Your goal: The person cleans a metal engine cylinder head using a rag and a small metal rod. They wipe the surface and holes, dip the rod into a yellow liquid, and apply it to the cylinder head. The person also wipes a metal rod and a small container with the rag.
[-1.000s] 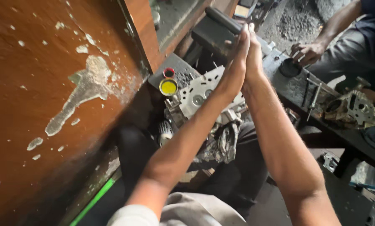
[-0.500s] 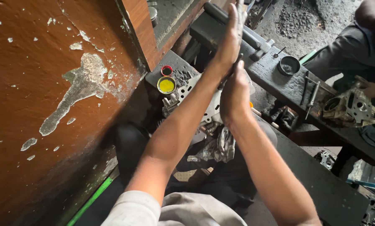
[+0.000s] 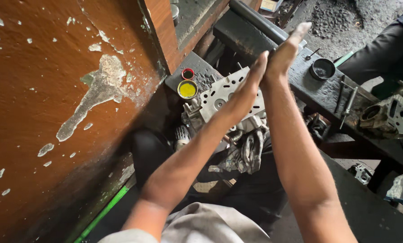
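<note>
Left hand (image 3: 248,87) and right hand (image 3: 284,49) pressed flat together, palms hidden; possibly a thin rod between them. Cylinder head (image 3: 224,101) partly occluded below.

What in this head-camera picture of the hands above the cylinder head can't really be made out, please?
- Whatever sits between the left hand and right hand: the pressed palms hide it.
- The middle of the cylinder head: covered by the forearms.
- The small round dish holds something too small to identify.
- The person at top right: cut off by the edge.

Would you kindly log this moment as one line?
left hand against right hand, palms together | above cylinder head | yellow cup beside it
</note>
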